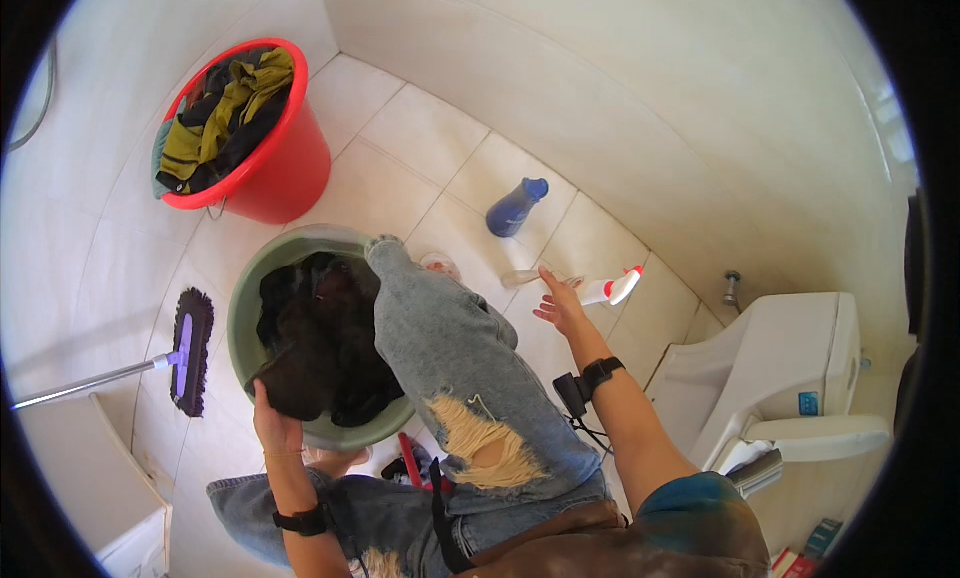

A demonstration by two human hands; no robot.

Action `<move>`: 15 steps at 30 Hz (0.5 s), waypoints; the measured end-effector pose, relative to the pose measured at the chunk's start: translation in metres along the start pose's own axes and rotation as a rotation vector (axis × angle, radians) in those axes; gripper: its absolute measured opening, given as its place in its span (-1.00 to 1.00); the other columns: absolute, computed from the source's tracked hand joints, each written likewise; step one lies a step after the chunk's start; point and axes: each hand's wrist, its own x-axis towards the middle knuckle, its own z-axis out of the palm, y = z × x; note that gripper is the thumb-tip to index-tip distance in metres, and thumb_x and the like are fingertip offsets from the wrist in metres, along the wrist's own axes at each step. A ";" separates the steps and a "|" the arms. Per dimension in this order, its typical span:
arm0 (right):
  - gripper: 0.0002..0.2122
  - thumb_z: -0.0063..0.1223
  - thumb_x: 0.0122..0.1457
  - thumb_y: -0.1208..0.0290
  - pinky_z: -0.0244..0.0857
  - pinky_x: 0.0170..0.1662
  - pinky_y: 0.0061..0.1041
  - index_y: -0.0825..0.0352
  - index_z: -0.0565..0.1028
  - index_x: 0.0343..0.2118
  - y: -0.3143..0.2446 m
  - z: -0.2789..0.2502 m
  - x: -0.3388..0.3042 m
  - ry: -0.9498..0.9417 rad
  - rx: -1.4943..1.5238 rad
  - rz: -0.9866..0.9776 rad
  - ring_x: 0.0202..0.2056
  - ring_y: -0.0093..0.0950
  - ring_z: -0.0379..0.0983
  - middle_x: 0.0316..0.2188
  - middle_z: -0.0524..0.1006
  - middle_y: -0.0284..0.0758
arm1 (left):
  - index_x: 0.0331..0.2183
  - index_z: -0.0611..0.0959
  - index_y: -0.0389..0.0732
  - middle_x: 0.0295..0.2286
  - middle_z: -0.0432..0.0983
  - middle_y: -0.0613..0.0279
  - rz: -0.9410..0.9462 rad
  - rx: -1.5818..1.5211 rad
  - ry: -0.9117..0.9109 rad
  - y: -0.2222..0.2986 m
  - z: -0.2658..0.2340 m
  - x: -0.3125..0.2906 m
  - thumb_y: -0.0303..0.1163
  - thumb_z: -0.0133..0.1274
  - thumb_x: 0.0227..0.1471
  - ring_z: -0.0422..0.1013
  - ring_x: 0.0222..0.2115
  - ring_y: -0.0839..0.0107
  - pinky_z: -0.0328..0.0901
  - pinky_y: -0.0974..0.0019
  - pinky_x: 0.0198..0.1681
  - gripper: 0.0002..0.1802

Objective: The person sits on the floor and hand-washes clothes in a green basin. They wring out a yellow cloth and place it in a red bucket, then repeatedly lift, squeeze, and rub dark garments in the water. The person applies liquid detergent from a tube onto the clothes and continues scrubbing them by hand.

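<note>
At the lower left rim of the green basin (243, 323), my left hand (278, 420) grips the edge of a dark garment (300, 378). More dark wet-looking clothes (345, 328) fill the basin. My right hand (560, 303) reaches over the floor past my right knee, its fingers spread. Its thumb overlaps a pale, slim-handled object (518, 278), perhaps a brush; no firm grip on it shows. Just beyond that hand is a white bottle (597, 292) with a red and white top. Farther off, a dark blue bottle (512, 210) stands on the tiles.
A red bucket (285, 173) heaped with clothes stands far left. A purple-headed mop (190, 353) lies left of the basin. On the right is a white toilet (780, 378). A red-handled item (410, 458) lies between my legs. Walls (560, 78) bound the tiled floor.
</note>
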 end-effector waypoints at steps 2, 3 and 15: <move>-0.37 0.20 -0.12 0.09 0.37 -0.27 -0.21 0.40 0.22 -0.07 0.006 0.016 0.012 0.024 -0.031 0.028 -0.21 -0.16 0.31 -0.04 0.23 -0.03 | -0.05 0.36 -0.32 -0.08 0.35 0.06 0.030 0.022 -0.075 -0.002 -0.003 0.003 -0.09 -0.23 0.13 0.28 -0.06 0.18 0.14 0.17 0.05 -0.49; -0.42 0.17 -0.10 0.14 0.39 -0.29 -0.24 0.41 0.24 -0.09 0.008 0.023 0.019 0.020 -0.031 -0.002 -0.24 -0.16 0.34 -0.05 0.25 -0.03 | -0.05 0.37 -0.31 -0.08 0.35 0.07 0.014 0.042 -0.072 -0.001 -0.004 0.004 -0.10 -0.22 0.13 0.28 -0.06 0.19 0.14 0.16 0.05 -0.49; -0.73 -0.13 0.08 0.47 0.47 -0.33 -0.42 0.57 0.35 -0.21 -0.032 -0.008 -0.053 -0.237 0.018 -0.411 -0.27 -0.23 0.46 -0.24 0.44 -0.08 | 0.02 0.30 -0.28 0.00 0.26 0.09 -0.159 -0.317 -0.192 -0.008 0.032 -0.022 -0.10 -0.23 0.12 0.19 0.02 0.18 0.05 0.14 0.11 -0.46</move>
